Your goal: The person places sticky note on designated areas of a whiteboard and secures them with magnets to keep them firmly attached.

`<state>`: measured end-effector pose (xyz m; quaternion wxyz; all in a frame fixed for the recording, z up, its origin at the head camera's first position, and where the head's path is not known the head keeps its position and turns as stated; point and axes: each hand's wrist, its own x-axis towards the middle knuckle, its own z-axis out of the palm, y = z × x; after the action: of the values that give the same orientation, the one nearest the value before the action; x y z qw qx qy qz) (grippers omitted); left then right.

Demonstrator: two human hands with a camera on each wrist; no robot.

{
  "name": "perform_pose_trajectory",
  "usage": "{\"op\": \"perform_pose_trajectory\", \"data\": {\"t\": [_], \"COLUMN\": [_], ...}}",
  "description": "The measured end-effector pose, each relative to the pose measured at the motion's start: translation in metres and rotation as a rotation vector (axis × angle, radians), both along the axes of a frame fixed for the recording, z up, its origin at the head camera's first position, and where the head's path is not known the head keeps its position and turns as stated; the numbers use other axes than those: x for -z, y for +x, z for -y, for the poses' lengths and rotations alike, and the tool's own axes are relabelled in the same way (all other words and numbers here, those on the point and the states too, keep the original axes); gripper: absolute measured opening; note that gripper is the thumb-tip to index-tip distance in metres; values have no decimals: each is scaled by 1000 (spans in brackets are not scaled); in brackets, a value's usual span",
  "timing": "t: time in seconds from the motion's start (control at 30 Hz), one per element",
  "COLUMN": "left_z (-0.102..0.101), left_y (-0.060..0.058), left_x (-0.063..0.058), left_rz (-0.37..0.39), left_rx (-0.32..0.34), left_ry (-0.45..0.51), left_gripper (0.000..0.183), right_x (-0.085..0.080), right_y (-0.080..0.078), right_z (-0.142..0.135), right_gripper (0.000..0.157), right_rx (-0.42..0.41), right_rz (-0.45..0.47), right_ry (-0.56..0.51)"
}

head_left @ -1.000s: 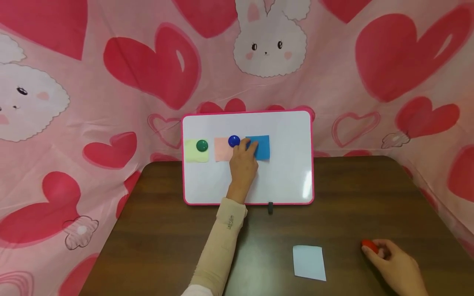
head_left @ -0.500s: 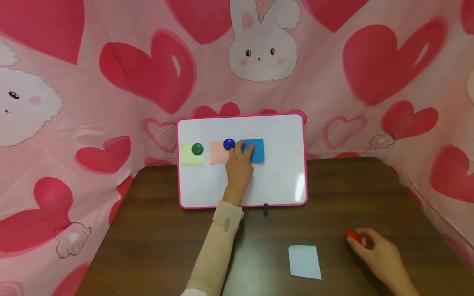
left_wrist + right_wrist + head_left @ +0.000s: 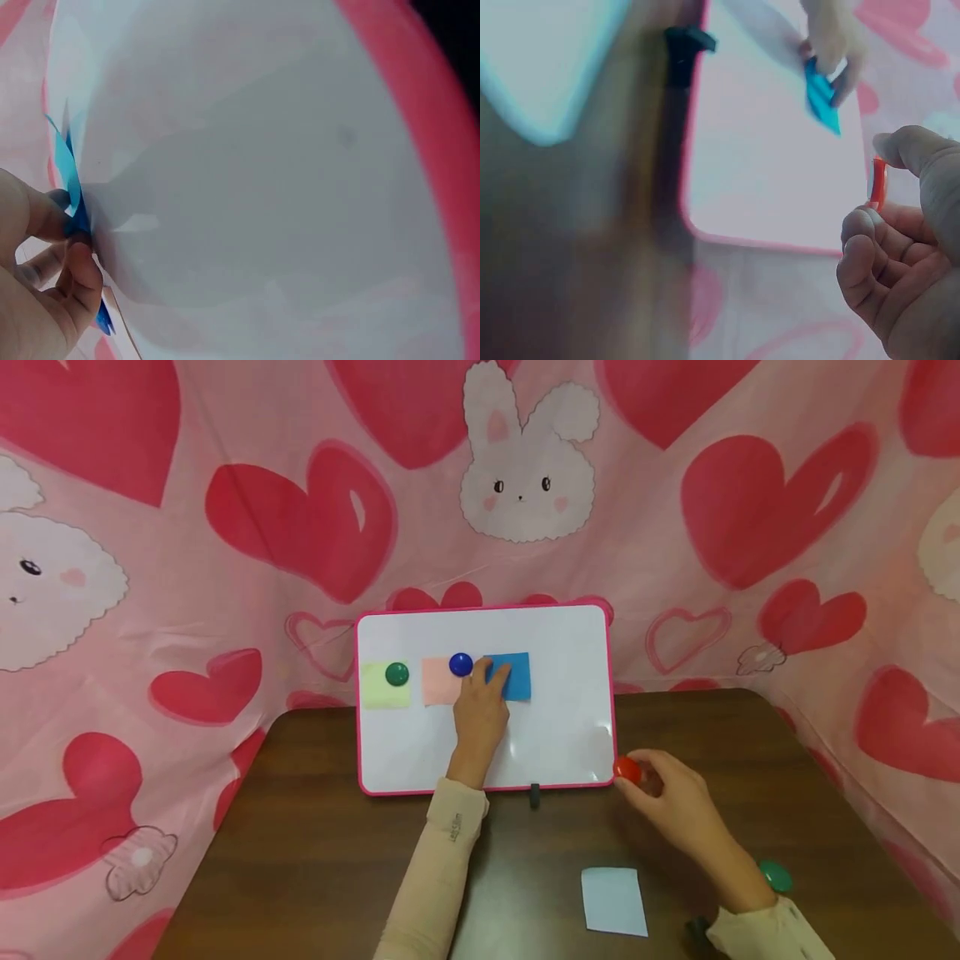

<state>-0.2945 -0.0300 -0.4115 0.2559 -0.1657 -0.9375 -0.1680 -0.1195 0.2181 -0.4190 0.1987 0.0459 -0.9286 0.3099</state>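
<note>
A white board with a pink frame (image 3: pixel 562 752) stands on the table. My left hand (image 3: pixel 480 710) holds a blue paper note (image 3: pixel 517 678) against it, with bent fingers on the note's left part. In the left wrist view the blue note (image 3: pixel 69 176) curls away from the board beside the fingers. To its left, a blue round magnet (image 3: pixel 461 665) is on a peach note (image 3: pixel 438 683), and a green magnet (image 3: pixel 397 674) is on a yellow-green note (image 3: pixel 382 689). By the board's lower right corner, my right hand (image 3: pixel 675 802) pinches a red round magnet (image 3: pixel 880 182) between thumb and fingers.
A pale blue note (image 3: pixel 613 902) lies on the brown table (image 3: pixel 315 860) in front of the board. Another green magnet (image 3: pixel 776 876) sits beyond the right forearm. A small black piece (image 3: pixel 535 796) is at the board's bottom edge. Behind hangs a pink heart-patterned cloth (image 3: pixel 420 552).
My right hand has carried the red magnet left and away from me, to the board's lower right corner. The left hand has stayed at the blue note. The head view has shifted slightly.
</note>
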Motion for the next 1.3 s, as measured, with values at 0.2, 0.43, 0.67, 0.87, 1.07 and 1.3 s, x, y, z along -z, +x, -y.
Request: {"op": "perform_pose_trajectory", "data": {"t": [0.2,0.43,0.67,0.87,1.07,1.3], "left_z": [0,3,2,1,3,1], "left_y": [-5,-5,-2,1,3,1], "left_x": [1,0,-1,4,6,4], "left_rz": [15,25,73,104,99,68], "left_rx": [46,82,69,51,40,52], "left_ry": [51,65,48,75,85,72], "left_gripper": [43,44,45,43,42,44], "right_x": [-29,-46,-47,-40,-34,-27], "right_y": [-40,-88,-132,-161,-174,-179], "right_z": [22,45,73,98,113,114], "right_gripper": [37,44,51,51,46,47], "right_rx": [-45,19,13,-2,6,35], "right_rz": [-16,0,19,-22,-93,-99], "right_ry": [-44,-62,-73,-15,64,97]}}
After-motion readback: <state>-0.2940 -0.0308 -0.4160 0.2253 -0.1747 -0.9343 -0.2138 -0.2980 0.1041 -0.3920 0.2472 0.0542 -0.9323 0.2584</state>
